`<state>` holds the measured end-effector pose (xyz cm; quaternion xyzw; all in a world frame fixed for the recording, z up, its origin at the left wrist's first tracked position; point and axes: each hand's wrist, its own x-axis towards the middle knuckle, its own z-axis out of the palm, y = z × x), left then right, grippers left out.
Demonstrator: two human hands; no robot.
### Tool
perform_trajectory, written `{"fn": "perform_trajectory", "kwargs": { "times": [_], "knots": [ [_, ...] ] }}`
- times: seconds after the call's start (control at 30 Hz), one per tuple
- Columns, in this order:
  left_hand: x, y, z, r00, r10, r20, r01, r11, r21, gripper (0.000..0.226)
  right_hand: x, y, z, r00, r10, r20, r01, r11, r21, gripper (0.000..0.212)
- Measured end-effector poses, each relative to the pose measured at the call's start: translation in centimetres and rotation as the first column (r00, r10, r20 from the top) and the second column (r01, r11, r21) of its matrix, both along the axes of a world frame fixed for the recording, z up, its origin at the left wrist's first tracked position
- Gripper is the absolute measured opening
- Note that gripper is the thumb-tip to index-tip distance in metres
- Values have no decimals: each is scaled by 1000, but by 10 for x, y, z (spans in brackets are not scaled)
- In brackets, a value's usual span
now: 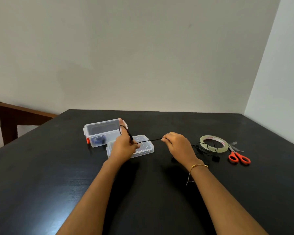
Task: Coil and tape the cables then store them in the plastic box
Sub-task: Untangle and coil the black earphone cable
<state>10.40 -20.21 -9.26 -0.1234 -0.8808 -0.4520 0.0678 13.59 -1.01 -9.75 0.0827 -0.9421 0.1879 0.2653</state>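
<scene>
Cable [149, 140] taut btwn hands: left hand [126, 146] pinches loop round raised finger as former, right hand [176, 145] at 3 o'clock pinches strand to feed; box [92, 131] open at 11, ready

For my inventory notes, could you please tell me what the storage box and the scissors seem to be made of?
The storage box looks like clear, glossy plastic: its contents show through the walls. The scissors have glossy orange handles, probably plastic, and grey blades, likely metal.
</scene>
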Motion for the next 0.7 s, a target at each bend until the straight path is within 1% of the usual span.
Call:
{"fn": "perform_trajectory", "kwargs": {
  "times": [0.1,0.17,0.23,0.3,0.33,0.37,0.4,0.43,0.47,0.5,0.53,0.57,0.6,0.63,0.67,0.7],
  "knots": [
    [-1,-11,4,996,82,-19,-81,996,46,114,0,5,-3,997,-39,61,37,999,31,30],
    [-2,-17,8,992,124,12,-124,988,87,112,-1,9,-5,996,-54,71,51,998,47,30],
    [-2,-21,10,991,80,111,-94,987,127,114,-2,13,-6,995,-70,77,69,997,24,29],
    [-1,-23,9,981,26,191,-54,989,139,115,-2,17,-7,995,-82,60,84,996,-35,27],
    [1,-24,10,973,1,233,-45,982,184,114,-2,18,-7,996,-86,38,88,994,-61,27],
    [1,-26,11,959,-30,281,-45,965,258,109,-1,19,-6,996,-90,8,91,993,-75,26],
    [2,-26,14,945,-74,320,-50,931,363,96,0,20,-6,995,-96,-26,93,992,-81,26],
    [1,-27,14,931,-122,344,-57,881,469,74,1,21,-5,993,-103,-59,98,992,-83,25],
    [2,-28,15,920,-158,360,-80,821,566,52,1,21,-3,990,-110,-86,102,991,-88,25],
    [3,-29,16,909,-178,377,-125,747,653,37,2,21,-2,988,-113,-104,104,990,-95,25],
    [3,-30,18,893,-210,399,-186,635,750,30,2,20,-1,987,-113,-112,102,990,-98,25],
    [3,-32,18,871,-259,417,-259,478,839,31,2,19,-1,988,-108,-110,98,991,-94,25],
    [5,-34,18,847,-330,418,-334,283,899,36,2,17,-1,990,-96,-102,87,993,-82,25],
    [8,-34,19,826,-382,414,-405,108,908,44,2,16,-2,993,-78,-91,73,995,-64,25],
    [9,-35,20,817,-403,411,-460,-29,887,50,3,14,-3,995,-60,-83,56,997,-45,25],
    [10,-34,20,821,-404,404,-481,-106,871,53,3,12,-3,996,-43,-79,40,999,-32,26]
  ]
}}
